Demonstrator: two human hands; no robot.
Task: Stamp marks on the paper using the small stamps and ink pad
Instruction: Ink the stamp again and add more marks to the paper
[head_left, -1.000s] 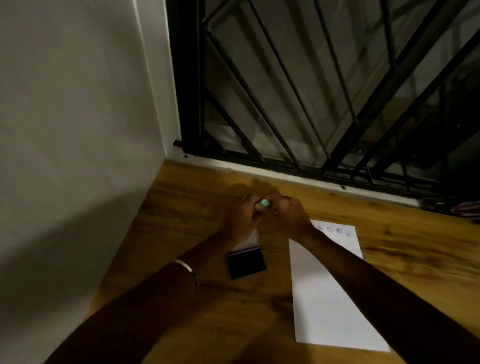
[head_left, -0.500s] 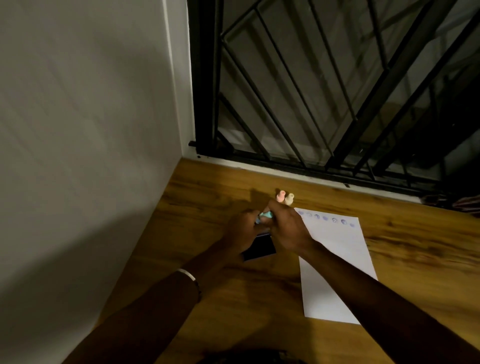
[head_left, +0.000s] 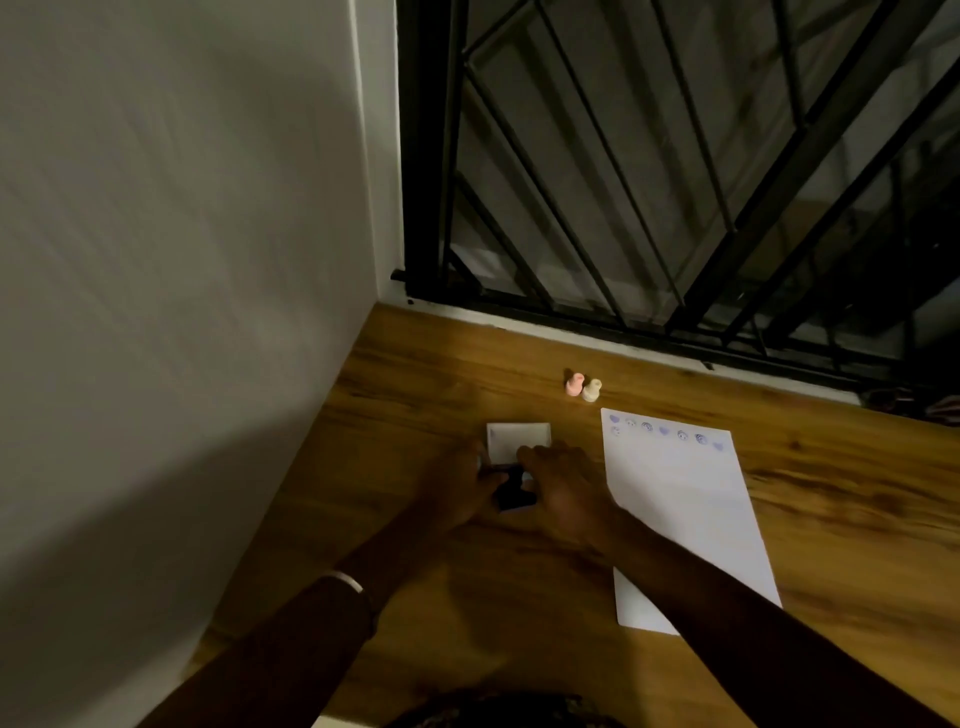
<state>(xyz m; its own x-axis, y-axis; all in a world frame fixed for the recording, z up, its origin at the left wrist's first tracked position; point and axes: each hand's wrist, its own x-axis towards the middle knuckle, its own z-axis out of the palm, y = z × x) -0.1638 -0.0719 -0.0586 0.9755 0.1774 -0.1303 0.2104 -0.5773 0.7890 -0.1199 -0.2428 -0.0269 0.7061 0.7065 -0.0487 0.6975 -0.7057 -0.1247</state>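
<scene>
Head view | both hands at ink pad (head_left: 514, 493), left hand (head_left: 457, 488) steadying its left edge, right hand (head_left: 563, 493) over it, grips hidden, cannot tell | lid (head_left: 518, 440) behind pad | paper (head_left: 685, 514) right of pad, marks along its far edge | pink stamp (head_left: 574, 384) and cream stamp (head_left: 591, 389) beyond pad, parked within reach.
</scene>
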